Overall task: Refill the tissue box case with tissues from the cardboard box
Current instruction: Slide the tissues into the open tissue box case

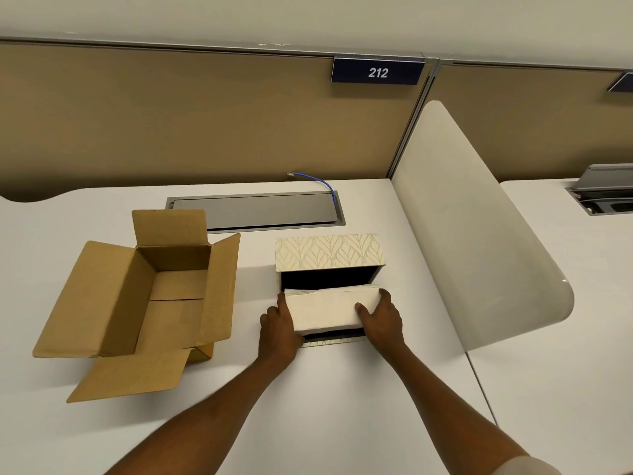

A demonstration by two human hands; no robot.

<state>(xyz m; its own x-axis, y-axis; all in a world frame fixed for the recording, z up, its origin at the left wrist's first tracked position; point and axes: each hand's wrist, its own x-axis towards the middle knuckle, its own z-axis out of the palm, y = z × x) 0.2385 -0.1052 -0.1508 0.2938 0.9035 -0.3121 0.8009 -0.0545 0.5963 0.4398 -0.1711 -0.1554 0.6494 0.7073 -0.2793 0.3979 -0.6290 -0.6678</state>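
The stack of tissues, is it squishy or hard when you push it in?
Probably squishy. The stack of tissues looks like thin soft sheets, so it would likely bend if held at one end; the left hand and right hand grip both ends. It is probably light. Pushed unevenly, the sheets could bunch against the tissue box case.

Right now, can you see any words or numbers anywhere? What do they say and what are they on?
"212": white numbers on the dark blue sign at the top of the tan partition wall.
A second blue sign at the far right edge is cut off; nothing on it can be read.
The cardboard box and the tissue box case show no readable writing; the case has only a leaf pattern.
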